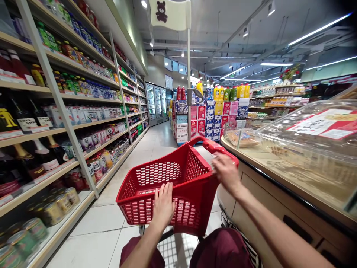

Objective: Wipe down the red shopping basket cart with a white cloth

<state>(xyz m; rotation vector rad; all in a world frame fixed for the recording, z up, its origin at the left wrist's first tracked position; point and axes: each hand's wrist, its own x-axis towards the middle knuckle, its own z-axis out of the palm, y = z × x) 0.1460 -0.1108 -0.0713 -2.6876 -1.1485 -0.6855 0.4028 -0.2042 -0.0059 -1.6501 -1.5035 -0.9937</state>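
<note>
A red plastic shopping cart [192, 193] with a perforated basket stands close in front of me, turned sideways. Its basket holds nothing that I can see. My left hand [164, 203] lies against the near side of the basket, fingers stretched out over the rim. At the handle end, my right hand [225, 169] is curled on the cart beside the red handle [213, 146]; its fingertips are slightly blurred. A pole with a cream flag [170, 15] bearing a brown bear rises behind the cart.
Shelves [100, 123] of bottles and cans line the left. A display counter [279, 171] with packaged baked goods in clear plastic flanks me on the right. Stacked boxes [198, 119] topped with bottles stand ahead; glass-door fridges [157, 102] are farther back. The tiled floor [152, 139] runs between.
</note>
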